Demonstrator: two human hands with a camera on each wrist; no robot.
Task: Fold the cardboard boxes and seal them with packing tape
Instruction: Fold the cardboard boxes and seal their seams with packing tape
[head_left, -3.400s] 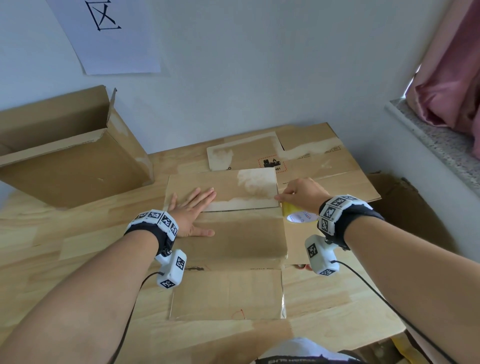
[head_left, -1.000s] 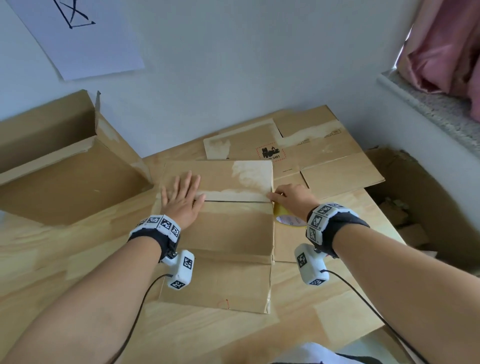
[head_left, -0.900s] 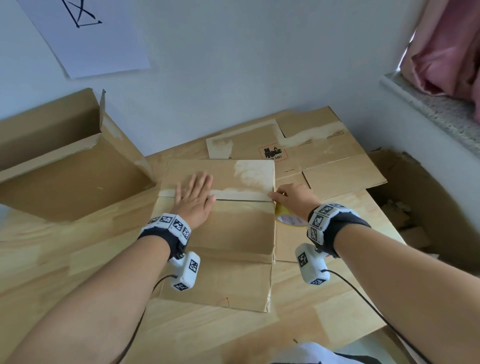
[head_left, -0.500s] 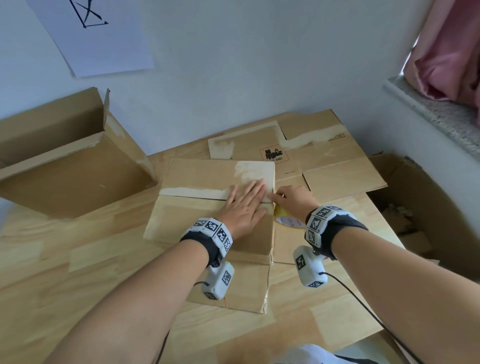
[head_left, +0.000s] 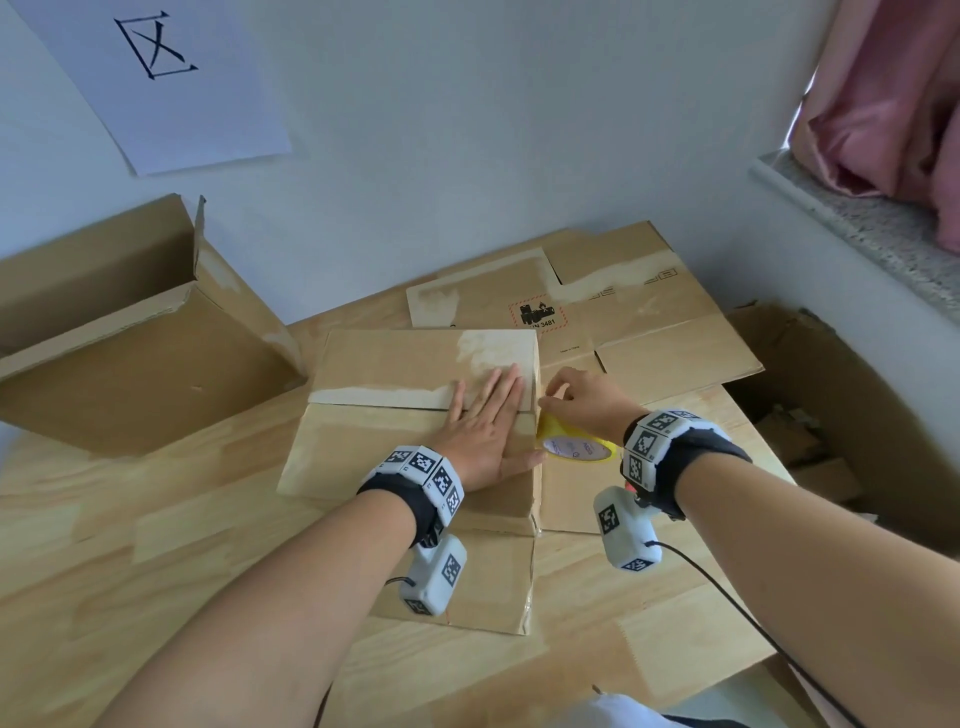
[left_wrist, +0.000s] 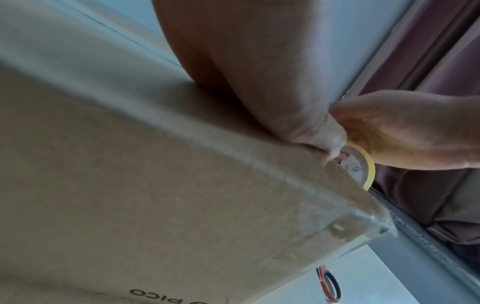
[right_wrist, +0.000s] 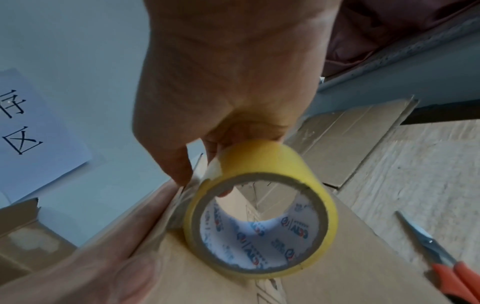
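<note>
The box (head_left: 415, 410) lies mid-table, its flap seam running from 9 to 3 o'clock. The left hand (head_left: 485, 428) presses flat on the seam's right end. At its 3 o'clock, the right hand (head_left: 582, 397) pinches the tape roll (head_left: 574, 444) at the box edge, nearer for pulling tape toward 9 o'clock.

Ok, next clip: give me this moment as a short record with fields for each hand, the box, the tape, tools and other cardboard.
left hand: flat, fingers straight, pressing on the closed flaps of the box
right hand: holds the tape roll at the box's right edge
box: folded, flaps down, on the wooden table
tape roll: yellow, a clear strip runs from it onto the box
scissors: orange handles, lying to the right on flat cardboard
other cardboard: open box at left, flattened boxes behind
</note>
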